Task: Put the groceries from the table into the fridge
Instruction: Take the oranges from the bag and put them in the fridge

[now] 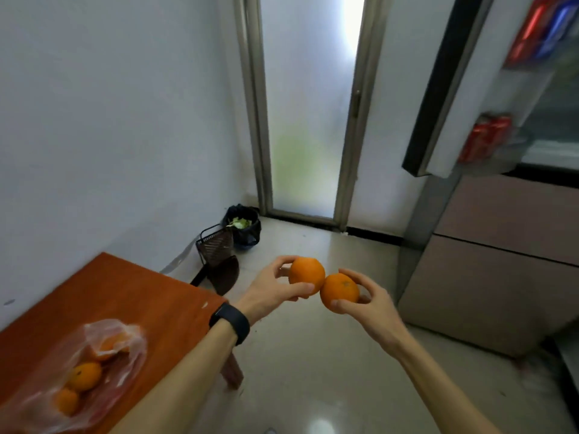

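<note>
My left hand [273,289] grips an orange [306,275] and my right hand [368,303] grips a second orange [339,292]; the two fruits touch in mid-air over the floor. A clear plastic bag [94,368] with several more oranges lies on the orange-brown table [131,296] at the lower left. The fridge [501,245] stands at the right with its upper door [445,89] swung open. Red cans [485,137] sit in a door shelf.
A black bin [242,225] lined with a bag holds green scraps by the far wall. A dark dustpan and brush [219,261] lean beside it. A frosted glass door [308,104] is straight ahead. Pale tiled floor [313,355] lies between table and fridge.
</note>
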